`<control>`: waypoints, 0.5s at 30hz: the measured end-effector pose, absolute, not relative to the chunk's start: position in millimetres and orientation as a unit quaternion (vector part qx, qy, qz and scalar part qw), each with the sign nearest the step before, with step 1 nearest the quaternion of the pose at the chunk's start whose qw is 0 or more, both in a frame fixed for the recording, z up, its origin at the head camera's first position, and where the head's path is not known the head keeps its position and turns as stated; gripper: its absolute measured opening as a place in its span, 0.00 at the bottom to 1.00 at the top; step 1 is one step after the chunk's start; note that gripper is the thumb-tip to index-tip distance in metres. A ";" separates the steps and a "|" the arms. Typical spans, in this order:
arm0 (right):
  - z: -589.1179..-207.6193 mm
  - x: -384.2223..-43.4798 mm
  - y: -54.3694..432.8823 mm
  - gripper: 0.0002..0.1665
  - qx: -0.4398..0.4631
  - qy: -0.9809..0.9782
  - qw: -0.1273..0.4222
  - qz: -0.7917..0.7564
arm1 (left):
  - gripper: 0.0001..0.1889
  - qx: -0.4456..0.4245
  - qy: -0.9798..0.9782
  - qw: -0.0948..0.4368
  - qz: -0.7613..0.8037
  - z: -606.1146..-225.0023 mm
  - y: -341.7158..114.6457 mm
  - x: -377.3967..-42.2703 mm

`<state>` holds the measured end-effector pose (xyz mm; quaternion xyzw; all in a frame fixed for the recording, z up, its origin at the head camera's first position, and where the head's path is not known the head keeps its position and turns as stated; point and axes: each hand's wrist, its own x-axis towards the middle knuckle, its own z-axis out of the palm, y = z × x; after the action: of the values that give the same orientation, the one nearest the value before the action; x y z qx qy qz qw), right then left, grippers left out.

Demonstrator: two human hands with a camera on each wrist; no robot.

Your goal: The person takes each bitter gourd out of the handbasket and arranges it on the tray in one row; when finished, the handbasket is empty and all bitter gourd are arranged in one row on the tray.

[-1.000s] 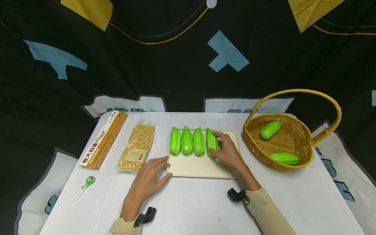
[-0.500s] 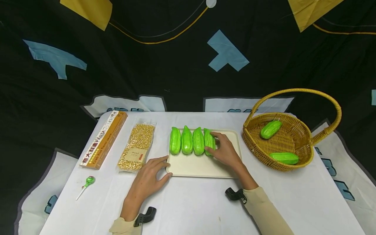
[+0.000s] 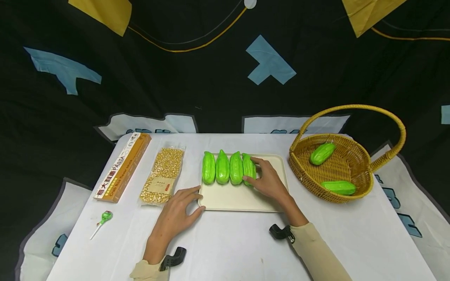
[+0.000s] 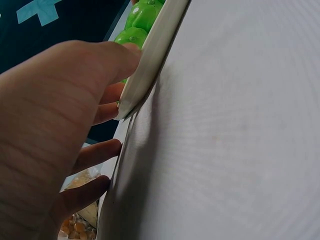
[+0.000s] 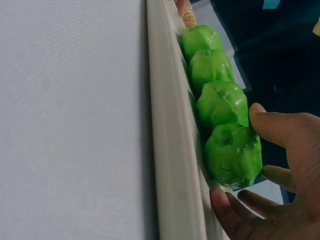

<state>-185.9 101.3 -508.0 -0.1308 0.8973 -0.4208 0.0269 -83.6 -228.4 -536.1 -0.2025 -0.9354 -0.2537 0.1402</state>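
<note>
Several glossy green, ridged cucumbers (image 3: 222, 168) lie side by side on the far half of a cream tray (image 3: 228, 199). My right hand (image 3: 268, 181) holds the rightmost cucumber (image 3: 249, 166), with thumb and index finger at its sides; in the right wrist view this cucumber (image 5: 232, 157) sits against its neighbour (image 5: 223, 105). At the tray's near left corner rests my left hand (image 3: 177, 216), fingers loosely spread. Its thumb (image 4: 130, 57) touches the tray rim (image 4: 145, 75) in the left wrist view, and two fingertips meet the tray's left side.
On the right stands a wicker basket (image 3: 306, 187) with a tall handle, two green cucumbers (image 3: 322, 153) inside. Left of the tray lie a bag of corn kernels (image 3: 165, 168), a pasta box (image 3: 123, 168) and a green lollipop (image 3: 105, 216). A dark cloth hangs behind the white table.
My right hand has slid the rightmost cucumber a little left, closing the gap to the one beside it. My left hand has stayed at the tray corner.
</note>
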 end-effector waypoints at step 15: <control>-490.1 -179.4 119.5 0.47 -0.120 0.903 0.013 -0.412 | 0.18 -0.204 -0.933 0.145 -0.257 -535.7 -227.4 -83.4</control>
<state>-179.4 119.5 -490.1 -0.1204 0.9032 -0.4118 0.0131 -83.4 -227.4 -535.7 -0.2038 -0.9334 -0.2573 0.1451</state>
